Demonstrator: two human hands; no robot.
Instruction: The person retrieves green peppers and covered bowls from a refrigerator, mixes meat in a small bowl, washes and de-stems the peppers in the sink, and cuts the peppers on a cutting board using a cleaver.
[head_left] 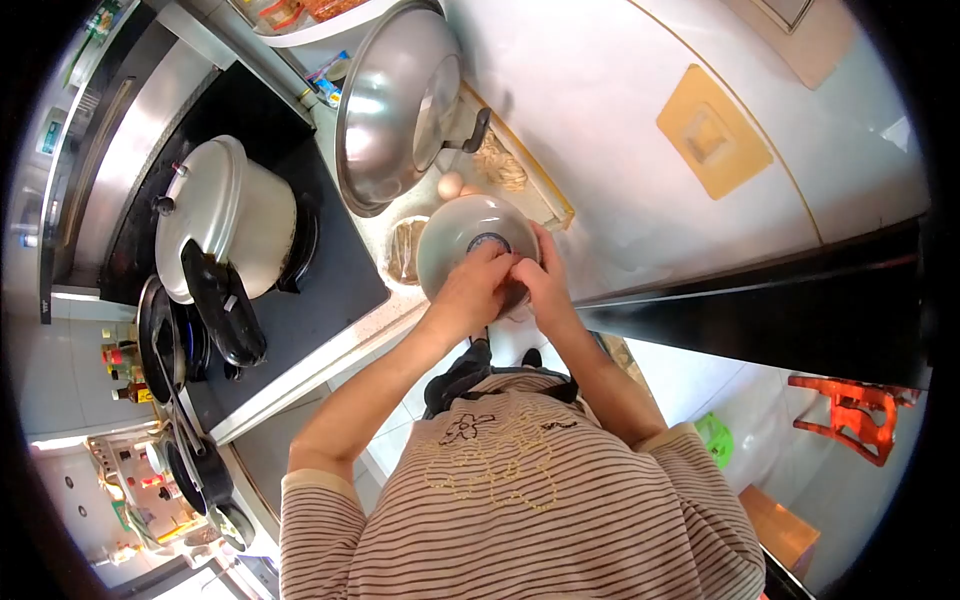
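Note:
A pale grey-green bowl [447, 238] with a dark blue mark inside is in front of me, at the counter's edge. My left hand [472, 292] reaches over it, fingers pinched together inside the bowl; whatever they hold is hidden. On the bowl's right side is my right hand [545, 282], its fingers along the rim and its thumb turned inward, meeting the left fingertips. Just beyond the bowl lies an egg [450, 185], with part of another beside it. A clear-wrapped brownish item [404, 250] sits left of the bowl.
A large pressure cooker [262, 225] stands on the black stove [340, 285] to the left, its black handle pointing toward me. A big metal wok lid [385, 130] leans behind the bowl. A tray [560, 212] holds dried pale strips. A red stool [850, 410] is at right.

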